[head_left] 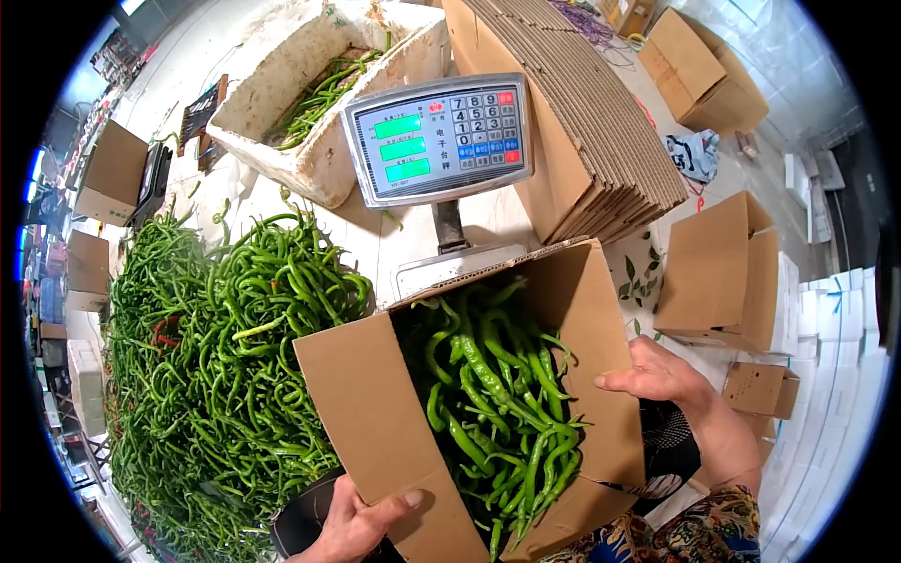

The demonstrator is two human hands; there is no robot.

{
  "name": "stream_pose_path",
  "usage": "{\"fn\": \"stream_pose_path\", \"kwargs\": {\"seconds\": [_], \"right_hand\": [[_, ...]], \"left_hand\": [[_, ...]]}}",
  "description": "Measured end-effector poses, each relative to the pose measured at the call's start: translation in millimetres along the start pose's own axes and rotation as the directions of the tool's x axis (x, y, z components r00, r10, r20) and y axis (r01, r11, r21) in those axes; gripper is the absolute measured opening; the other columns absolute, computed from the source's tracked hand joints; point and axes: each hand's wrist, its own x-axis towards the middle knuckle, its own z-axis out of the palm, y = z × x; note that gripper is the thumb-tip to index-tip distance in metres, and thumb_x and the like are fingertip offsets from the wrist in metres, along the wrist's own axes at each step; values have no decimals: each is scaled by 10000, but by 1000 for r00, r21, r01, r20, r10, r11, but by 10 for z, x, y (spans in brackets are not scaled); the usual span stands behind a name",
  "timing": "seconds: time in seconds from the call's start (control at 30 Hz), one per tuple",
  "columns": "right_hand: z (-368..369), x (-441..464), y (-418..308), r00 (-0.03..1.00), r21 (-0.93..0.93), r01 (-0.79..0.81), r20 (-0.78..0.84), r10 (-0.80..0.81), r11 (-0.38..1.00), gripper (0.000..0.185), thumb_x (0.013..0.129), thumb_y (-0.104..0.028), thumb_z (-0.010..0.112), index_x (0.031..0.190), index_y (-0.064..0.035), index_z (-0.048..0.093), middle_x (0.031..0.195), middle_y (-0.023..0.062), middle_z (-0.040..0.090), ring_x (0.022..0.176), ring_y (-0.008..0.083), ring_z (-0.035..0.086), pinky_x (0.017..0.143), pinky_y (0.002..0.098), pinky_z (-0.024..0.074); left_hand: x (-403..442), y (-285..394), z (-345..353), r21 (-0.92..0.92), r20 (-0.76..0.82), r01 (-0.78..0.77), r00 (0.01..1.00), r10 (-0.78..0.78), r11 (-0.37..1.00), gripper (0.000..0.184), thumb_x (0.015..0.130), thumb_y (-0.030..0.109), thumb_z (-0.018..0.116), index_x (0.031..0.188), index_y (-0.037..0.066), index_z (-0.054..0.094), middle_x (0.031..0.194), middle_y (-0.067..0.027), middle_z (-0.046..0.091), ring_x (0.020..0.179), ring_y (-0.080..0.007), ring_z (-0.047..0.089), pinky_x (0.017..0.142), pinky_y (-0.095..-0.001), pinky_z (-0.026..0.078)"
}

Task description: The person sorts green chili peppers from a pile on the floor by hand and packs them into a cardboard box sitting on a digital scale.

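Observation:
An open cardboard box tilts toward me, partly filled with long green chili peppers. At its lower left, my left hand grips a flap, the thumb lying on the inner face and the fingers hidden behind. My right hand holds the right wall, thumb over the edge and fingers out of sight on the outer side. Just beyond the box stands a digital platform scale with lit green displays; part of its pale platform shows behind the box's far edge.
A large heap of green chili peppers spreads across the floor at left. Behind the scale are a worn foam box with some peppers and a stack of flattened cartons. Open cardboard boxes and white foam boxes stand at right.

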Motion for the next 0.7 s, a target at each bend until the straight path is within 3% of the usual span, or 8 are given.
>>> {"fn": "stream_pose_path", "kwargs": {"seconds": [0.07,0.17,0.27,0.37,0.47,0.57,0.67,0.7], "right_hand": [[-20,34,18,999,-93,-27,31,30,995,365,853,-195,624,1102,70,584,767,155,606,721,137,496,678,324,452],[-53,60,-140,988,-88,-114,90,122,990,388,854,-158,655,1158,70,581,932,143,672,836,149,564,770,315,461],[-31,90,-187,990,-133,-118,66,127,984,368,865,-165,643,1131,81,581,855,131,645,772,140,528,713,309,448],[-10,73,-130,997,27,-26,77,24,999,332,870,-144,635,1104,87,586,748,83,573,700,103,465,633,282,407],[-26,72,-199,996,54,20,90,-25,998,314,874,-139,632,1077,96,585,668,48,482,640,74,400,567,269,352],[-58,64,-209,990,54,15,137,-22,998,358,879,-200,599,1114,66,555,709,161,525,667,119,395,618,318,416],[-6,68,-218,996,82,60,63,-65,995,317,889,-154,618,1068,106,584,636,45,428,609,71,366,541,270,320],[1,70,-179,995,75,71,58,-75,995,318,890,-158,617,1067,104,586,641,47,431,611,73,367,544,271,324]], "left_hand": [[-9,23,9,-4,-1,-35,999,35,999,336,794,195,743,1053,17,625,890,-43,616,788,-153,606,646,-310,508],[8,-21,-22,-19,4,-87,996,87,996,281,793,186,744,987,21,626,821,-19,596,718,-128,579,603,-296,477],[26,-43,-35,-43,8,-108,994,108,993,230,796,181,740,922,25,626,748,0,572,651,-109,552,562,-282,450],[26,-27,-22,-52,3,-114,993,114,992,202,800,179,736,874,28,623,699,12,551,600,-95,527,526,-270,423],[12,-9,-33,-43,25,-109,994,110,993,188,807,176,728,836,32,611,661,21,527,560,-85,500,500,-263,391],[6,-20,-17,-44,6,-120,993,120,992,183,814,170,719,804,37,595,630,28,503,521,-79,467,476,-258,357],[20,-32,20,-72,-16,-140,990,139,988,172,818,152,711,786,39,586,609,31,492,491,-79,447,458,-255,338],[27,-32,26,-85,-19,-147,989,146,986,167,819,145,708,782,39,584,604,30,490,482,-79,442,453,-254,334]]}}
